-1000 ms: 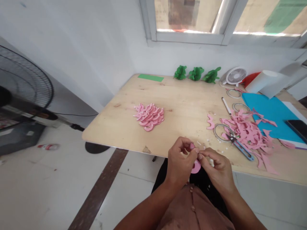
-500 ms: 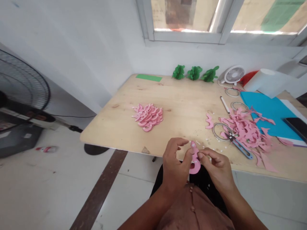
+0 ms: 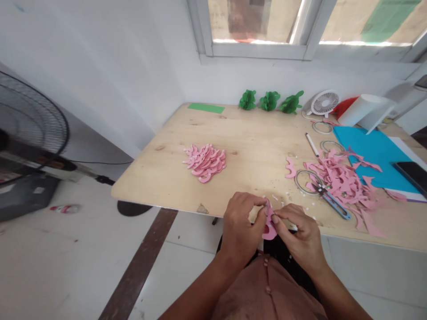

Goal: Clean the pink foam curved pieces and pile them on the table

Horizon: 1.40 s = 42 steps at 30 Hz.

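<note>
My left hand and my right hand meet at the near edge of the wooden table. Both pinch one small curved pink foam piece between thumbs and fingertips, just over my lap. A heap of similar pink curved pieces lies on the table to the left of my hands. To the right lies a pile of pink offcuts with small snips on its near side.
Three green paper tufts, a green strip and a small white desk fan stand along the far edge. Blue sheet, phone, pen and wire rings lie right. A floor fan stands left.
My left fingers, spread half a second ago, have closed onto the pink piece again. Both hands have drawn slightly toward my body, and the piece now sits lower between them.
</note>
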Each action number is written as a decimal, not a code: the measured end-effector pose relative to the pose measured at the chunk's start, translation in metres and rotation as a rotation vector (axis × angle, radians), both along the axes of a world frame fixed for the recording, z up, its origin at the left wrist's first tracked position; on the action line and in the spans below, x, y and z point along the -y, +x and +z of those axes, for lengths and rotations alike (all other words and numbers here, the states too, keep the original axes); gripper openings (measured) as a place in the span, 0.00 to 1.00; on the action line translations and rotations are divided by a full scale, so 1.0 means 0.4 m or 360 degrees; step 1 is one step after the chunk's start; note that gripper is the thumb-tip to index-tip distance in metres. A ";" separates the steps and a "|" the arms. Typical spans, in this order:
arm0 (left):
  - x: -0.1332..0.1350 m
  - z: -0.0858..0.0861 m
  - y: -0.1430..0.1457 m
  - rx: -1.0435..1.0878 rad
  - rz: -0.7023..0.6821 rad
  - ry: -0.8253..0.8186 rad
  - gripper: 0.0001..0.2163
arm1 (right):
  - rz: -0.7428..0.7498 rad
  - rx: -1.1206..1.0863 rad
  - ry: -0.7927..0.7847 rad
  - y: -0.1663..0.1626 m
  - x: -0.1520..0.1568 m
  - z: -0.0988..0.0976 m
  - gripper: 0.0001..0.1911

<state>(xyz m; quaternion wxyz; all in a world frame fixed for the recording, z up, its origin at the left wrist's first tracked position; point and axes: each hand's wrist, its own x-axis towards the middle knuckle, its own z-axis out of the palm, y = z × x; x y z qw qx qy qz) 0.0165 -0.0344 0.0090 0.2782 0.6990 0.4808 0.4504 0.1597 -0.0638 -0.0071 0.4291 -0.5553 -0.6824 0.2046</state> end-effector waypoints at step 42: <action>-0.030 0.025 -0.028 0.1340 -0.0498 -0.1371 0.07 | 0.0018 -0.1646 -0.1069 -0.001 0.004 -0.014 0.10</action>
